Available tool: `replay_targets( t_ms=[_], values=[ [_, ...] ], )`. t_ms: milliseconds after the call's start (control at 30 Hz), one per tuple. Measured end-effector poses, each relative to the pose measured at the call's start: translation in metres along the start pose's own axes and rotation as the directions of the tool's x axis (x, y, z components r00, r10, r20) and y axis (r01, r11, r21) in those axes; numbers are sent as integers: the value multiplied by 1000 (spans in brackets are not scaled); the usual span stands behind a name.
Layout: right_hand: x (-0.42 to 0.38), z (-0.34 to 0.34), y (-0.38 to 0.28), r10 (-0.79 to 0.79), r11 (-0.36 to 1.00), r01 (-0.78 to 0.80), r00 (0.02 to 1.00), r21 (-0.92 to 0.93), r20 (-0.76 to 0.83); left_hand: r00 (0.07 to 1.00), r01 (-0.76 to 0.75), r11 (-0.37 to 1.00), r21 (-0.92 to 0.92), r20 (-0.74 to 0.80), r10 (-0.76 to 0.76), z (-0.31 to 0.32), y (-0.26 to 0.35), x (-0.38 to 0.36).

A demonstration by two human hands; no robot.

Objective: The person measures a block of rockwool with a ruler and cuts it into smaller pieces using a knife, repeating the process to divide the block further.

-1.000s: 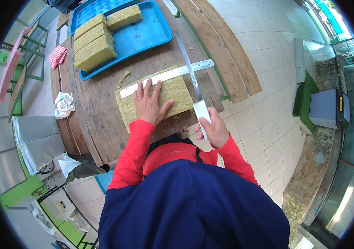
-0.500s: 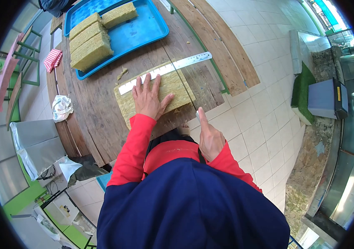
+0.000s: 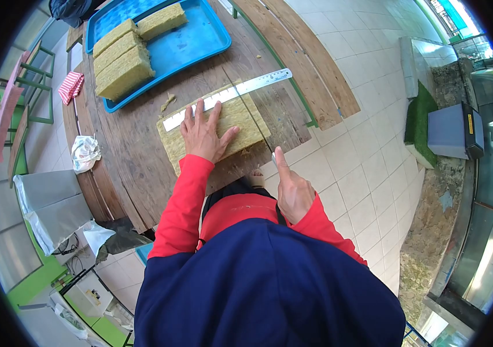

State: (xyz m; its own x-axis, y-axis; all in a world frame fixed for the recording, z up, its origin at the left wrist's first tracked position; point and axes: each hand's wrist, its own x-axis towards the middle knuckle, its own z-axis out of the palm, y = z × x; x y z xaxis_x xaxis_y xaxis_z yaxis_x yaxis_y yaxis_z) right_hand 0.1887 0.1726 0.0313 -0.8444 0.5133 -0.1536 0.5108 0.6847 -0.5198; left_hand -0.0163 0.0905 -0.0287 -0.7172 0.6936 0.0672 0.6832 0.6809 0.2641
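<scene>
A yellowish, fibrous rockwool slab (image 3: 236, 126) lies near the front edge of the wooden table. Across its far side runs a metal ruler (image 3: 265, 81), its right end reaching past the slab. My left hand (image 3: 203, 136) lies flat with fingers spread, fingertips on the ruler and palm over the slab. In my right hand (image 3: 294, 195), at the table's front edge, is the handle of a long thin knife (image 3: 253, 117), index finger stretched along it. Its blade, seen nearly edge-on, crosses the slab's right part and the ruler, pointing away from me.
A blue tray (image 3: 226, 41) holding several cut rockwool blocks (image 3: 124, 74) stands at the table's far left. Small rockwool scraps (image 3: 167, 102) lie beside the slab. Wooden benches (image 3: 307, 63) flank the table. A white plastic bag (image 3: 86, 152) and a red-striped cloth (image 3: 71, 87) rest on the left bench.
The view has shifted very slightly. Both hands, the knife, ruler and slab keep nearly the same places relative to one another.
</scene>
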Motion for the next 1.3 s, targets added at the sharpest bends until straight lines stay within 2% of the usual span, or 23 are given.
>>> replay_targets(
  t_ms=[300, 400, 700, 867, 933, 1100, 1167, 1300],
  values=[
    [-1, -3, 1, 6, 999, -5, 1000, -36, 21, 1000, -2, 1000, 10, -14, 2, -4, 3, -1],
    [-3, -8, -3, -50, 998, 47, 998, -49, -46, 1000, 6, 1000, 27, 4, -6, -5, 3, -1],
    [-25, -51, -19, -46, 987, 64, 991, -145, 124, 1000, 7, 999, 41, 4, -7, -1, 3, -2],
    [0, -39, -20, -100, 988, 105, 994, -110, 51, 999, 15, 1000, 26, 31, -16, -1, 3, -2],
    [21, -33, -22, -89, 989, 93, 995, -117, 39, 998, -16, 1000, 22, -54, 18, 4, 1, -2],
    [40, -33, -24, -100, 985, 101, 995, -136, 16, 1000, -2, 1000, 20, -30, 3, 2, 2, -3],
    [35, -44, -25, -173, 984, 169, 982, -65, -73, 1000, 7, 1000, 20, -7, -7, 0, 2, -3],
    [21, -53, -33, -116, 993, 115, 993, -40, -13, 1000, 11, 1000, 29, 4, -11, 1, 1, -3]
  ],
)
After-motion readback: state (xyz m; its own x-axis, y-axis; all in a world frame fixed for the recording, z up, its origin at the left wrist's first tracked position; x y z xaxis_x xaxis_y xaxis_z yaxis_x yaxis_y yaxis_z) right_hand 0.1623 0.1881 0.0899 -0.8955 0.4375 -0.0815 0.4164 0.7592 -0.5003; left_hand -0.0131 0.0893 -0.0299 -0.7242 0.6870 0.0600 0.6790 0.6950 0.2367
